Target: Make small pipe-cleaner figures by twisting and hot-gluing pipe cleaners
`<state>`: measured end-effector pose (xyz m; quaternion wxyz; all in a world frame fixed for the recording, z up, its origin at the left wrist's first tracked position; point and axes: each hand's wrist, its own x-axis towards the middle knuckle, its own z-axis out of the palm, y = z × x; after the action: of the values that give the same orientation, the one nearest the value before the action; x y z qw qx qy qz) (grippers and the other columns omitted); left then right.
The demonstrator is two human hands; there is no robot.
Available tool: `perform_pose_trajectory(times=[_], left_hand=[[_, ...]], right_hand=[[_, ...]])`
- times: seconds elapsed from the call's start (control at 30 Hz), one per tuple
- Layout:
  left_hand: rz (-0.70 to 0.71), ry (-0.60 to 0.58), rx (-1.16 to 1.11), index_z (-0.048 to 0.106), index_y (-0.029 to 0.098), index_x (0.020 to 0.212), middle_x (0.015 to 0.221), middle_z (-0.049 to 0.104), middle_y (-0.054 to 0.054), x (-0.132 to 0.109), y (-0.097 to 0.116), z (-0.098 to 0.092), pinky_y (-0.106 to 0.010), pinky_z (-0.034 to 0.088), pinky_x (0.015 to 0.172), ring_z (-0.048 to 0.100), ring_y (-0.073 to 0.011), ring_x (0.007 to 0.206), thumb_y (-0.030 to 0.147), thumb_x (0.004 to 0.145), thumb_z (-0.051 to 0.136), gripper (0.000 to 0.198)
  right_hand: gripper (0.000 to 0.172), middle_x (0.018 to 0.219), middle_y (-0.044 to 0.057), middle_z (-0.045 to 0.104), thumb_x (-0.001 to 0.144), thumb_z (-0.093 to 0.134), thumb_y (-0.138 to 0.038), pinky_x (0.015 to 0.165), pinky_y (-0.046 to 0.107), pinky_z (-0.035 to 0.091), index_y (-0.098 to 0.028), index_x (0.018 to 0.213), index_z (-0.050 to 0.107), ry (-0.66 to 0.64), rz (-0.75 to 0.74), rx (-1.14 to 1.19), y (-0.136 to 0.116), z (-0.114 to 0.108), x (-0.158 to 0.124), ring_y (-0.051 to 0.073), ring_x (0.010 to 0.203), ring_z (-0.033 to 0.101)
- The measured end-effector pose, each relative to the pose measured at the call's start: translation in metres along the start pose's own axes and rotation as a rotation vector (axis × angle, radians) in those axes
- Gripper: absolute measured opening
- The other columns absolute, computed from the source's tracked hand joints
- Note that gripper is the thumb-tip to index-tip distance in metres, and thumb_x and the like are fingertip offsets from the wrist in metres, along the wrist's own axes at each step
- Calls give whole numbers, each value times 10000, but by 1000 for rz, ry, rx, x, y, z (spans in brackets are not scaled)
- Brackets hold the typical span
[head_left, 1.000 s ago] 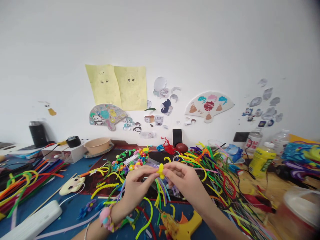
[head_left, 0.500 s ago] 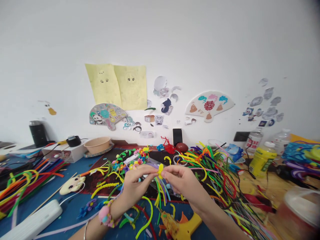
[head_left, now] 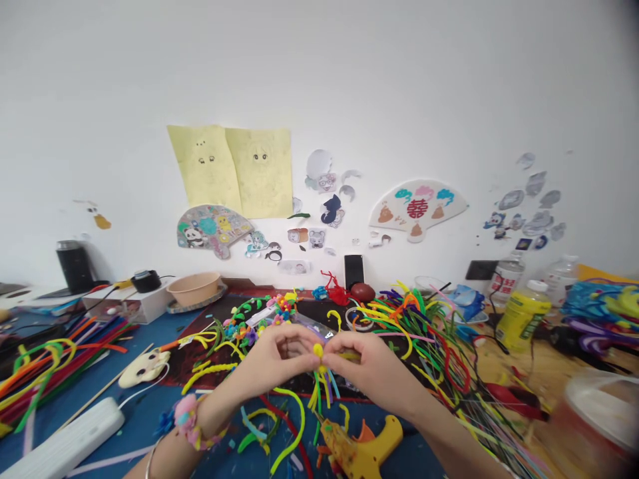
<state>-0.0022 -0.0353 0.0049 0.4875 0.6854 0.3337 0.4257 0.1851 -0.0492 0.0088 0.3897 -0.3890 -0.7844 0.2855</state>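
Note:
Between my two hands, at the lower middle of the head view, is a small bent piece of yellow pipe cleaner (head_left: pixel 318 350). My left hand (head_left: pixel 287 352) pinches it from the left with thumb and fingers. From the right, my right hand (head_left: pixel 357 356) closes thumb and fingertips on the same piece, so the fingertips of both hands nearly meet. Just below them lies a bunch of yellow, green, blue and purple pipe cleaner ends (head_left: pixel 323 389). A yellow glue gun (head_left: pixel 364 446) rests on the table nearer to me.
Loose pipe cleaners (head_left: pixel 439 332) spread over the right side, with more (head_left: pixel 54 359) at the left. A white power strip (head_left: pixel 74 442) lies front left. Farther back are a beige bowl (head_left: pixel 194 291), a phone (head_left: pixel 354 271) against the wall and a yellow-labelled bottle (head_left: pixel 524 316).
My left wrist has dropped and its fingers have curled further round the yellow pipe cleaner. Both hands have turned slightly, and the piece has shifted a little down between them.

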Motion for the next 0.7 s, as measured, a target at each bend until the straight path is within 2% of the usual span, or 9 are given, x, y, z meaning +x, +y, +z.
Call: perform_pose_trajectory(times=[0.13, 0.23, 0.33, 0.43, 0.57, 0.7], left_hand=[[-96, -98, 37, 701, 159, 831, 683, 734, -77, -2, 3, -1, -238, 515, 594, 684, -171, 617, 187, 690, 712, 144], [-113, -80, 56, 697, 160, 785, 670, 733, -75, 0, -2, 1, -231, 509, 570, 687, -174, 609, 183, 684, 708, 104], [-76, 16, 13, 686, 152, 735, 630, 719, -57, 4, -13, 6, -231, 506, 553, 683, -176, 588, 169, 667, 711, 75], [-57, 163, -131, 658, 145, 694, 593, 697, -24, 7, -21, 13, -221, 510, 576, 666, -150, 565, 144, 650, 711, 69], [-104, 363, -307, 634, 131, 677, 585, 663, 6, 8, -23, 20, -200, 513, 589, 623, -106, 541, 157, 652, 715, 89], [-162, 458, -477, 628, 122, 680, 614, 635, 15, 7, -22, 23, -201, 523, 627, 601, -86, 558, 174, 624, 749, 143]], right_hand=[[111, 729, -31, 676, 793, 623, -163, 599, 218, 427, -213, 710, 676, 47, -98, -228, 1, 1, -3, 116, 672, 604], [79, 704, -33, 655, 774, 669, -203, 581, 227, 419, -212, 700, 645, 130, -164, -421, 5, 4, -4, 127, 663, 603], [118, 705, -7, 634, 819, 629, -247, 582, 251, 424, -201, 712, 614, 280, -267, -593, 9, 11, -3, 151, 679, 604], [182, 709, 34, 618, 897, 508, -203, 588, 274, 432, -172, 753, 616, 392, -378, -735, 10, 19, -3, 174, 689, 596], [220, 717, 79, 626, 915, 438, -103, 647, 294, 463, -119, 833, 642, 474, -546, -838, 11, 31, -4, 190, 722, 600], [184, 735, 96, 647, 900, 463, -78, 659, 300, 485, -88, 950, 640, 529, -633, -860, 19, 39, -3, 195, 733, 608]])
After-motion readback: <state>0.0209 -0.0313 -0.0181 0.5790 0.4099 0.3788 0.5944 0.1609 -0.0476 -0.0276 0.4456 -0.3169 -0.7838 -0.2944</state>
